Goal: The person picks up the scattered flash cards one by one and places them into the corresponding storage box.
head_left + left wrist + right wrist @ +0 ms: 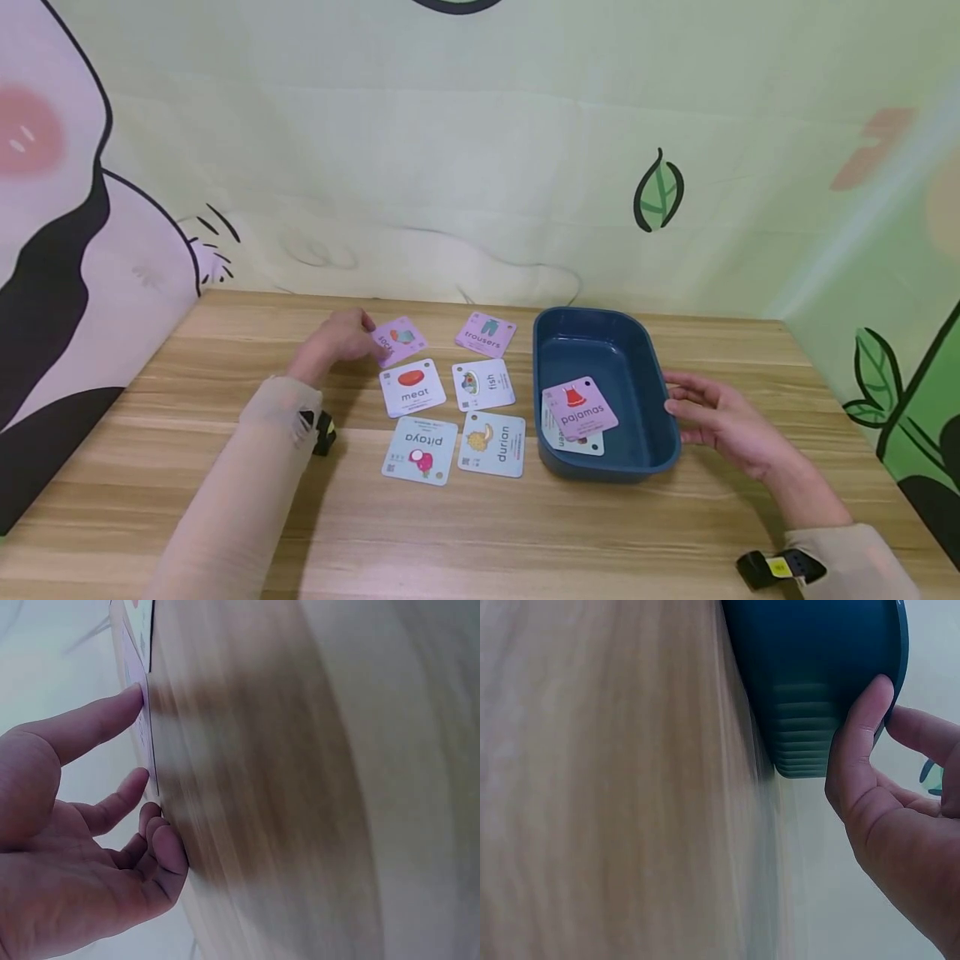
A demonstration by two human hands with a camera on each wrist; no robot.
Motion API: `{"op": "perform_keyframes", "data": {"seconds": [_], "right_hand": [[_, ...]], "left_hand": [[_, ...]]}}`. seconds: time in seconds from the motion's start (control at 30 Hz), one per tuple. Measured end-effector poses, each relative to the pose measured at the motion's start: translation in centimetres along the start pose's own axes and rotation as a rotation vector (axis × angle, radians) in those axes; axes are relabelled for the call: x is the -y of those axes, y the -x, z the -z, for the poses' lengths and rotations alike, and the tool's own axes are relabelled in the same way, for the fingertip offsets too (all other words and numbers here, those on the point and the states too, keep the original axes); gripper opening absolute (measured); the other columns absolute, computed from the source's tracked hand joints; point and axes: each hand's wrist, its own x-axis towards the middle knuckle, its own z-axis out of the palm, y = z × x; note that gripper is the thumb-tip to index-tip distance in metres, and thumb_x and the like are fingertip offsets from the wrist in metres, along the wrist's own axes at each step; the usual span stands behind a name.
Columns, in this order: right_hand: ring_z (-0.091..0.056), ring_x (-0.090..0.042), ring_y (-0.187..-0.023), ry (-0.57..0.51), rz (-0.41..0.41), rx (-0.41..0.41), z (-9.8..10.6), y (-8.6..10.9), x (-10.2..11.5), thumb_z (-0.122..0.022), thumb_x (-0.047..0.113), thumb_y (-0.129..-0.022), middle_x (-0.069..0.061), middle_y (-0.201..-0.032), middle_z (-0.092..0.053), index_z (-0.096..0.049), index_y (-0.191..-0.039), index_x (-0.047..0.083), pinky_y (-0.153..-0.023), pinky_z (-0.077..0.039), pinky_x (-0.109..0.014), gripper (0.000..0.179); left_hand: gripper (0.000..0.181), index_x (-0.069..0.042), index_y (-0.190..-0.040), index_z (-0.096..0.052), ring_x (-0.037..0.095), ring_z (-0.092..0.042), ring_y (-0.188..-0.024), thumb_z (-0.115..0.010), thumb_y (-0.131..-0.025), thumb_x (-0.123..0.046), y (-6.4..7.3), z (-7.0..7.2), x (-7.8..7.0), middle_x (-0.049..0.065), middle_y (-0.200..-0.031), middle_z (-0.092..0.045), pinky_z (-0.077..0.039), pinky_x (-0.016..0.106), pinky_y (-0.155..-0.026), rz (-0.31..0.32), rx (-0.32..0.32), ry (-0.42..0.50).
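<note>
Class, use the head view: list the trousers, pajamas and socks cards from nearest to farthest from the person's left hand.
1. Socks card: right at the left hand.
2. Trousers card: to the right of the socks card.
3. Pajamas card: farther right, inside the blue box.

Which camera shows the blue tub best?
The head view looks down into the blue tub, showing cards inside. The right wrist view catches only part of its outside; the left wrist view shows none of it.
</note>
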Motion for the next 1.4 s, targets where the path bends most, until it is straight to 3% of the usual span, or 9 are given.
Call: {"op": "perform_keyframes", "data": {"seconds": [0.37, 0.67, 1.0, 1.17, 1.4], "right_hand": [[-0.066, -0.017, -0.093, 0.003, -0.001, 0.001, 0.0, -0.1, 0.1, -0.056, 0.006, -0.105, -0.009, -0.114, -0.06, -0.031, -0.149, -0.015, -0.075, -0.059, -0.033, 0.055], [-0.066, -0.017, -0.094, 0.022, -0.009, -0.006, 0.1, 0.0, 0.0, -0.056, 0.006, -0.105, -0.01, -0.115, -0.06, -0.029, -0.15, -0.015, -0.076, -0.059, -0.033, 0.057], [-0.066, -0.017, -0.093, 0.018, -0.012, -0.016, 0.1, 0.1, 0.1, -0.056, 0.006, -0.105, -0.01, -0.115, -0.059, -0.031, -0.15, -0.015, -0.075, -0.059, -0.033, 0.056], [-0.066, -0.017, -0.094, 0.027, -0.017, -0.011, 0.0, 0.0, 0.1, -0.056, 0.007, -0.105, -0.01, -0.116, -0.059, -0.03, -0.15, -0.015, -0.076, -0.059, -0.033, 0.056], [-0.066, -0.017, -0.093, 0.019, -0.018, -0.011, 0.0, 0.1, 0.2, -0.057, 0.007, -0.105, -0.01, -0.115, -0.059, -0.03, -0.15, -0.015, -0.076, -0.059, -0.033, 0.057]], "left_hand": [[0.059, 0.009, -0.131, -0.052, 0.038, -0.051, -0.116, -0.079, -0.087, -0.019, 0.0, 0.3, 0.1, 0.023, -0.125, -0.055, -0.041, 0.053, -0.104, 0.036, 0.039, 0.007], [0.061, 0.007, -0.134, -0.048, 0.037, -0.05, -0.114, -0.079, -0.088, -0.019, 0.3, 0.0, -0.2, 0.023, -0.126, -0.054, -0.04, 0.053, -0.104, 0.052, 0.022, 0.019], [0.054, -0.002, -0.132, -0.051, 0.034, -0.05, -0.102, -0.079, -0.089, -0.021, 0.4, 0.0, 0.8, 0.019, -0.115, -0.057, -0.043, 0.044, -0.086, -0.054, -0.05, 0.035], [0.052, -0.007, -0.136, -0.051, 0.035, -0.049, -0.103, -0.076, -0.092, -0.022, 0.3, 0.1, 1.4, 0.02, -0.12, -0.057, -0.041, 0.046, -0.089, -0.061, -0.091, 0.04], [0.043, -0.004, -0.137, -0.056, 0.035, -0.052, -0.104, -0.067, -0.097, -0.017, 0.5, 0.8, 2.4, 0.024, -0.124, -0.058, -0.04, 0.048, -0.093, -0.112, -0.132, 0.068]]}}
